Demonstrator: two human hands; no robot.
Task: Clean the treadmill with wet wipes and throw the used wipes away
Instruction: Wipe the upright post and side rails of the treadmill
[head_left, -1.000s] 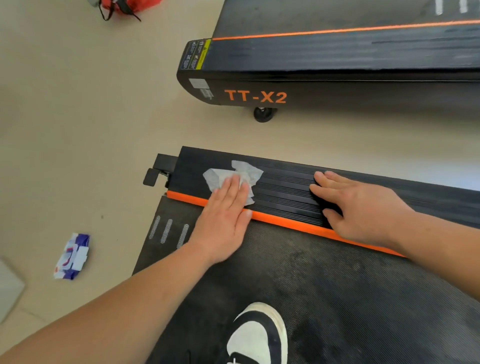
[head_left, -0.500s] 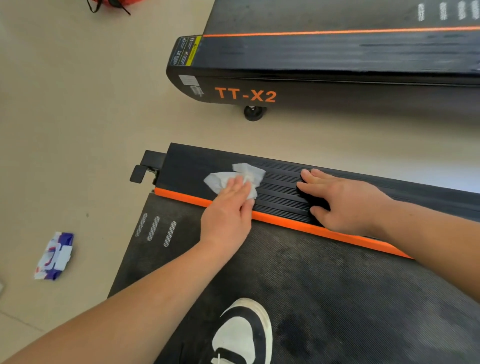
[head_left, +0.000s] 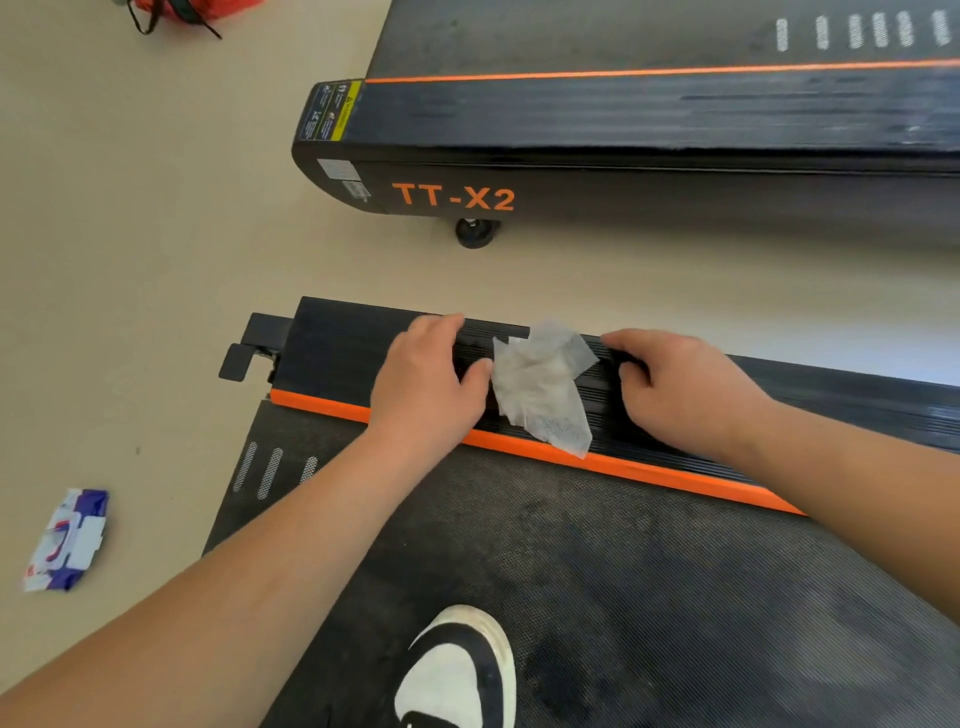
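The left hand has come off the wet wipe, which now lies uncovered on the side rail between it and the right hand. Both hands' fingers are bent; whether they pinch the wipe cannot be determined. Count: one wet wipe, one wipe pack, one second treadmill.

This looks like a gym or fitness room. Two machines stand side by side: the near treadmill, with a worn dark belt and an orange-edged side rail, and just beyond it a second treadmill marked "TT-X2" in orange. A smooth beige floor runs between them. A pack of wet wipes lies left of the near treadmill.
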